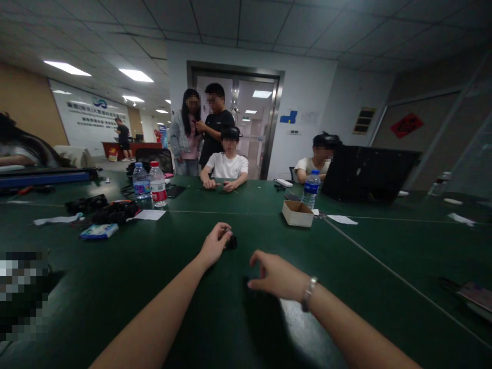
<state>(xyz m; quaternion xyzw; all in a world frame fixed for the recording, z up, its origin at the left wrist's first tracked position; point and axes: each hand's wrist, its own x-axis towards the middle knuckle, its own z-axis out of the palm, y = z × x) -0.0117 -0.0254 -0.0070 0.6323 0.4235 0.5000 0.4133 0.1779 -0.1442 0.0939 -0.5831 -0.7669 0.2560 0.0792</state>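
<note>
My left hand (218,244) is closed near the middle of the green table (215,318), its thumb and fingers round something small that I cannot make out. Just beside its fingertips is a small black object (232,242). To the right and nearer to me, my right hand (274,275) hovers over the table with fingers curved and thumb apart, nothing visible between them. A silvery band circles the right wrist. A dark spot shows under the right thumb, too blurred to tell whether it is an object or shadow.
An open cardboard box (297,214) and a blue-capped bottle (311,188) stand right of centre. Two bottles, dark cables and a blue-white packet (99,231) lie or stand at left. A large black monitor (365,174) is at right. People sit and stand across the table.
</note>
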